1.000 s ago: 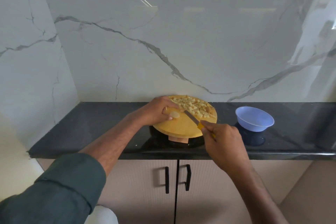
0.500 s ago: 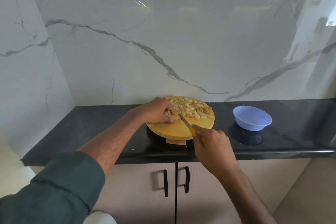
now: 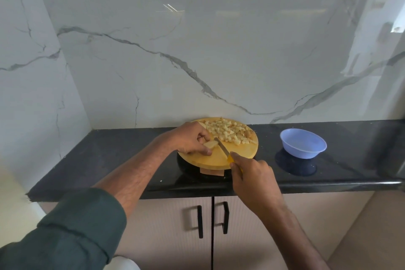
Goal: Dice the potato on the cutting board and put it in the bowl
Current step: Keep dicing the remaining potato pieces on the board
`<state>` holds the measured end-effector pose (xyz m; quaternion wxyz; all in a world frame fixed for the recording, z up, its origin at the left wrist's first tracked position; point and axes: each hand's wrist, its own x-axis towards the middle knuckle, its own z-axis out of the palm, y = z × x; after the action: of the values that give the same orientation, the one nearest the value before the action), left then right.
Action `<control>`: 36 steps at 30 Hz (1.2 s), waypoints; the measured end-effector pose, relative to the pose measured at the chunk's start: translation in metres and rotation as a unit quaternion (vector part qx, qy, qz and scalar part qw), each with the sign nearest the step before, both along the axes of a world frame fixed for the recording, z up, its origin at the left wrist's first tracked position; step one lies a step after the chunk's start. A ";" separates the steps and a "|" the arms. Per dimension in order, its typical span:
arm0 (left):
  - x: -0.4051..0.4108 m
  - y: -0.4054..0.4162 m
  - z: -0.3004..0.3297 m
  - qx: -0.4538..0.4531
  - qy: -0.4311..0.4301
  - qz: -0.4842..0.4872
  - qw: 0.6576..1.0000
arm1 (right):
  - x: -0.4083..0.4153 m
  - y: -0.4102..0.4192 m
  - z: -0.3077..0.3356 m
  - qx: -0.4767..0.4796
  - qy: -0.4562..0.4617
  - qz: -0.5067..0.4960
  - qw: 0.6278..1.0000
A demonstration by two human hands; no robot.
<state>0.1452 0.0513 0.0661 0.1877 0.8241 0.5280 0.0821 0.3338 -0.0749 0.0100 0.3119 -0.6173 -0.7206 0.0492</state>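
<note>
A round wooden cutting board (image 3: 210, 160) lies on the black counter. A heap of diced potato (image 3: 230, 131) covers its far right part. My left hand (image 3: 190, 139) pinches a pale potato piece (image 3: 210, 144) at the board's left side. My right hand (image 3: 252, 173) grips a yellow-handled knife (image 3: 222, 148), and the blade's tip rests against the right end of that piece. The blue bowl (image 3: 303, 146) stands to the right of the board with nothing visible inside.
The black counter (image 3: 109, 160) runs along a white marble wall, with a corner wall on the left. Its front edge overhangs beige cabinet doors with black handles (image 3: 199, 221). Open counter lies left of the board and beyond the bowl.
The knife blade has slid left across the board until it meets the potato piece. My left hand has shifted its hold on that piece slightly; the camera view drifted.
</note>
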 end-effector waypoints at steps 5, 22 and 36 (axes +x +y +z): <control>-0.002 -0.002 -0.003 0.025 -0.019 0.000 1.000 | -0.002 0.005 0.001 -0.006 -0.029 0.017 0.999; 0.001 -0.012 -0.020 0.088 -0.128 0.072 0.985 | -0.008 0.024 -0.003 0.001 -0.069 0.009 0.998; 0.003 -0.011 -0.023 0.090 -0.154 0.088 0.980 | -0.021 0.023 -0.012 0.015 -0.062 -0.008 0.998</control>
<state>0.1484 0.0399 0.0435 0.1842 0.7651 0.5541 0.2714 0.3132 -0.0521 -0.0018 0.2767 -0.6198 -0.7344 -0.0025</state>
